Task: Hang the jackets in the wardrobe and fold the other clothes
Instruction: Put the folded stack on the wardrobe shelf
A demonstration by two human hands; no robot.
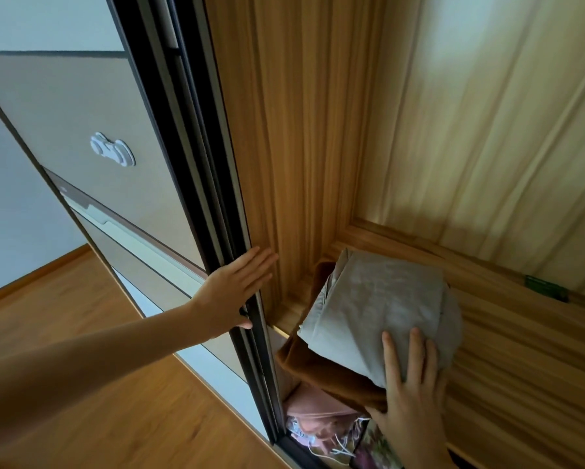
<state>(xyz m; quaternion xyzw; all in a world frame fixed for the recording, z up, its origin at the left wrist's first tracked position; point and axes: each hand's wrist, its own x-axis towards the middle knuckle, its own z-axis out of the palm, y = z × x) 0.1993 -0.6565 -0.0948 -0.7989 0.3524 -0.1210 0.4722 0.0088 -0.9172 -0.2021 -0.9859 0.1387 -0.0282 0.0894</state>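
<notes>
Left hand (231, 292): fingers straight and together, palm flat against the dark door frame (196, 164) and the inner edge of the wardrobe side wall (284, 130); holds nothing.

Right hand (409, 397): fingers straight, spread a little, lying on the near end of the grey folded garment (372, 299); thumb at the edge of the brown folded garment (321, 367).

Grey folded garment: under the right fingers, reaching away from them toward the wardrobe's back corner.

Brown folded garment: directly beneath the grey one, showing to the left of the right hand.

Shelf (521, 350): wooden, carries the stack, runs to the right of the right hand.

Pink clothes (318, 424): below the shelf, left of the right wrist.

White handle (112, 148): on the sliding door, above and left of the left hand.
</notes>
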